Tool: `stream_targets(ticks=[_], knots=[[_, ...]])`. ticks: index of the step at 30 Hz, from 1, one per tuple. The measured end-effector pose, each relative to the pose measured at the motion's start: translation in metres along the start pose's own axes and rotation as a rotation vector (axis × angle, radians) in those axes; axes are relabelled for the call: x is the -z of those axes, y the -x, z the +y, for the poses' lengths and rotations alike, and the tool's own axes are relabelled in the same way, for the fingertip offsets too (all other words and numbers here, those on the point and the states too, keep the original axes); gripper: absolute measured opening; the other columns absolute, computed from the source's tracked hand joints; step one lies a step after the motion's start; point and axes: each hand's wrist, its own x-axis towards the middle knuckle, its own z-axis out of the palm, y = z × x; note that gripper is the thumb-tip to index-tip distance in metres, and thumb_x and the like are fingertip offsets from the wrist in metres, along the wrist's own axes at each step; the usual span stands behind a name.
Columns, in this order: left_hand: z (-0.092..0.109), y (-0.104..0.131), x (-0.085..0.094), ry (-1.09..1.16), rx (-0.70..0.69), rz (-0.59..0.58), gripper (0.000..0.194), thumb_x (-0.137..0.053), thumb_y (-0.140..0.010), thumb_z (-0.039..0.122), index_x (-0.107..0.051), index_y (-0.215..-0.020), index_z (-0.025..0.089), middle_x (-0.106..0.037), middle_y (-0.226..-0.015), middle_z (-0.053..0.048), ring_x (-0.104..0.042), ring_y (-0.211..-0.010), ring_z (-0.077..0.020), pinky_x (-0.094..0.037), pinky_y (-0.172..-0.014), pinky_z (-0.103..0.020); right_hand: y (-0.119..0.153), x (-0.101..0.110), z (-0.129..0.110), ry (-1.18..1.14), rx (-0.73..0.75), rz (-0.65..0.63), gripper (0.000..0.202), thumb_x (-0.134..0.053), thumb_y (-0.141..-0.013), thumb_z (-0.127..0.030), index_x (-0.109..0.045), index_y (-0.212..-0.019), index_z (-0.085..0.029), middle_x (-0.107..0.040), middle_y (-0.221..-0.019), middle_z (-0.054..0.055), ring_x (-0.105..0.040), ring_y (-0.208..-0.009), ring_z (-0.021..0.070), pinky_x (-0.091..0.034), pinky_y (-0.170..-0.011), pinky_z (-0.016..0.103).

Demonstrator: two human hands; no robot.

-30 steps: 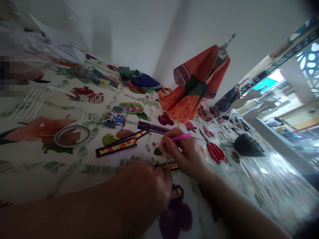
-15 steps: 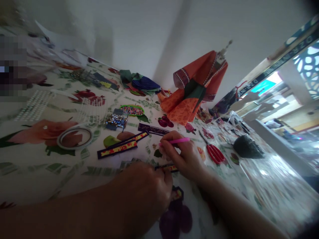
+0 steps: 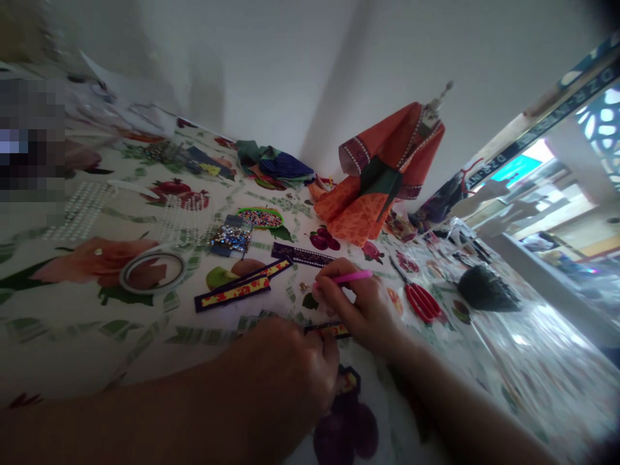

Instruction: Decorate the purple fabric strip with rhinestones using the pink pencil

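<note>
My right hand (image 3: 361, 303) is closed round a pink pen-like tool (image 3: 352, 277), its tip end toward the left. My left hand (image 3: 295, 368) pinches a dark-edged strip with a yellow and red floral middle (image 3: 334, 330), which lies just below my right hand. Part of another patterned piece (image 3: 347, 382) shows beside my left hand. Two similar strips (image 3: 233, 294) lie crossed on the cloth to the left. Above my hands is a dark strip with white dots (image 3: 303, 254).
Red-handled scissors (image 3: 422, 302) lie at the right, near a dark bundle (image 3: 487, 287). A tape roll (image 3: 153, 270), blue gems (image 3: 231, 237) and a green tray of beads (image 3: 260, 218) are at the left. An orange dress (image 3: 378, 181) stands behind.
The whole view has shifted slightly, so things appear a little farther right and lower. Both hands keep nearly the same pose and hold.
</note>
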Motion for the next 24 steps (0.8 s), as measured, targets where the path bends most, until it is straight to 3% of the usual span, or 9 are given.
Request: stream_targets(ticks=[9,15,24], knots=[[-0.0001,-0.0039,0.0032,-0.037,-0.029,0.006,0.034,-0.083,-0.081,0.036,-0.076,-0.105,0.013,-0.069,-0.07,-0.003,-0.058,-0.049,-0.0214,-0.035,-0.038,-0.04,0.001,0.0039,-0.0042,0.024,-0.016,0.021,0.014,-0.056,-0.106,-0.025,-0.065,-0.096,-0.021,-0.068,-0.082,0.0,-0.063,-0.069,0.0122,-0.049,-0.064,0.024],[0.0005,-0.0037,0.0069,-0.04,-0.03,-0.007,0.031,-0.076,-0.089,0.036,-0.075,-0.107,0.011,-0.072,-0.076,-0.005,-0.058,-0.049,-0.0209,-0.035,-0.038,-0.04,0.0004,0.0052,-0.0055,0.024,-0.059,0.008,0.017,-0.056,-0.106,-0.029,-0.065,-0.094,-0.021,-0.068,-0.081,0.001,-0.064,-0.069,0.014,-0.049,-0.06,0.025],[0.0004,-0.0009,0.0026,-0.031,-0.02,-0.01,0.034,-0.078,-0.085,0.036,-0.074,-0.109,0.012,-0.07,-0.076,-0.006,-0.055,-0.05,-0.0191,-0.028,-0.04,-0.039,0.0011,0.004,-0.005,0.016,-0.034,0.003,0.017,-0.056,-0.106,-0.027,-0.064,-0.092,-0.02,-0.066,-0.078,-0.001,-0.062,-0.065,0.012,-0.048,-0.061,0.025]])
